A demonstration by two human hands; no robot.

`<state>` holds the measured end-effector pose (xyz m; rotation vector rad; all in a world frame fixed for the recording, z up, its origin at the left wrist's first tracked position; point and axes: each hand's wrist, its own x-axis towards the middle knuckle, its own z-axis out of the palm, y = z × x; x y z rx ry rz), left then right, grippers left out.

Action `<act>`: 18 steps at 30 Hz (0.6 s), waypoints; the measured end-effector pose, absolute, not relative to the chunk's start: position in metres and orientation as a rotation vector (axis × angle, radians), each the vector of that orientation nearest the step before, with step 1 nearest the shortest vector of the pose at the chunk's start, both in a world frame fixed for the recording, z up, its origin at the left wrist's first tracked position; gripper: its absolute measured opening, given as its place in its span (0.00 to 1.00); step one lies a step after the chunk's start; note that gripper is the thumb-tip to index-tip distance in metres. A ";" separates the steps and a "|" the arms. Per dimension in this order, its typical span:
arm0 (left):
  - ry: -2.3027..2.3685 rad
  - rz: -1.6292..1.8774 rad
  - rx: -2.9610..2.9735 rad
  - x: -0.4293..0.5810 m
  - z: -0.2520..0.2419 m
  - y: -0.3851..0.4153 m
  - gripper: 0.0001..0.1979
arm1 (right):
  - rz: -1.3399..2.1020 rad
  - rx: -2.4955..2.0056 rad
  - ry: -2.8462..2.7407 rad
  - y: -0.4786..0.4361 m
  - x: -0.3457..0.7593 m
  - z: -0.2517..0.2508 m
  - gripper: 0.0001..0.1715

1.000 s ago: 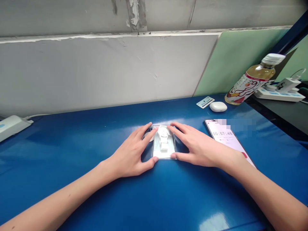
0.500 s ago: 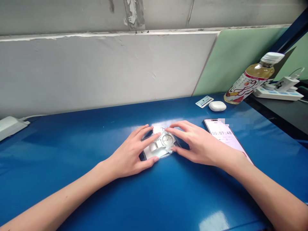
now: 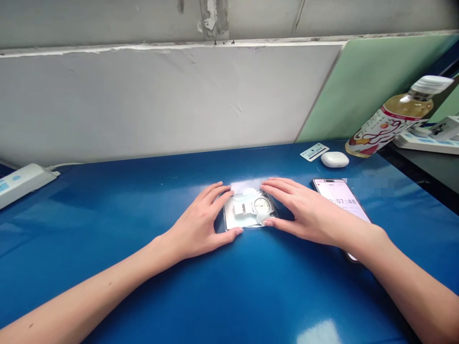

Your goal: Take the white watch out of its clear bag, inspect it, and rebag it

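A wristwatch (image 3: 261, 205) with a pale round dial and light strap lies flat inside a clear plastic package (image 3: 231, 220) on the blue tabletop. At the package's left end rests my left hand (image 3: 199, 222), thumb by the near edge and the other fingers by the far edge. My right hand (image 3: 304, 210) frames the opposite end in the same way, its thumb tip touching the plastic near the dial. Both hands have their fingers apart and grasp nothing. The package's right end is partly covered by my right fingers.
My right forearm passes over a phone (image 3: 332, 188) showing a timer. Behind it are a white earbud case (image 3: 334, 159), a small printed card (image 3: 314, 152) and a drink bottle (image 3: 389, 119). Power strips stand at far left (image 3: 27, 184) and far right (image 3: 426, 142). A wall (image 3: 154, 100) closes the back.
The view has shifted slightly. My left fingers have drawn back off the watch to the package's edge, and my right fingers have moved away from the dial, leaving more of the package uncovered.
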<state>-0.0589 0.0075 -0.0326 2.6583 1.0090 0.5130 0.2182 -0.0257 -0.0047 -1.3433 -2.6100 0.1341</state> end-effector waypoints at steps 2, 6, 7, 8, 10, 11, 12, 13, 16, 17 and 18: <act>1.028 0.516 2.657 -0.058 -0.033 0.008 0.35 | 0.102 -1.387 -2.621 -0.025 0.220 -0.005 0.39; 1.082 0.522 2.669 -0.057 -0.033 0.008 0.34 | 0.086 -1.475 -2.620 -0.026 0.224 -0.007 0.40; 1.101 0.529 2.667 -0.057 -0.033 0.008 0.34 | 0.094 -1.487 -2.620 -0.026 0.225 -0.008 0.40; 1.122 0.540 2.660 -0.057 -0.033 0.008 0.34 | 0.104 -1.495 -2.621 -0.027 0.226 -0.008 0.41; 1.158 0.544 2.641 -0.057 -0.032 0.008 0.35 | 0.122 -1.512 -2.618 -0.028 0.228 -0.008 0.43; 1.168 0.537 2.634 -0.057 -0.031 0.008 0.35 | 0.129 -1.521 -2.614 -0.028 0.228 -0.008 0.45; 1.170 0.528 2.631 -0.057 -0.030 0.008 0.36 | 0.135 -1.531 -2.608 -0.028 0.228 -0.008 0.46; 1.163 0.520 2.634 -0.058 -0.029 0.007 0.37 | 0.142 -1.538 -2.602 -0.028 0.228 -0.008 0.47; 1.123 0.524 2.663 -0.058 -0.029 0.008 0.38 | 0.169 -1.542 -2.583 -0.028 0.228 -0.009 0.46; 1.106 0.529 2.676 -0.058 -0.029 0.008 0.38 | 0.177 -1.539 -2.578 -0.028 0.229 -0.009 0.45; 1.086 0.533 2.689 -0.058 -0.029 0.008 0.36 | 0.183 -1.532 -2.577 -0.028 0.230 -0.009 0.45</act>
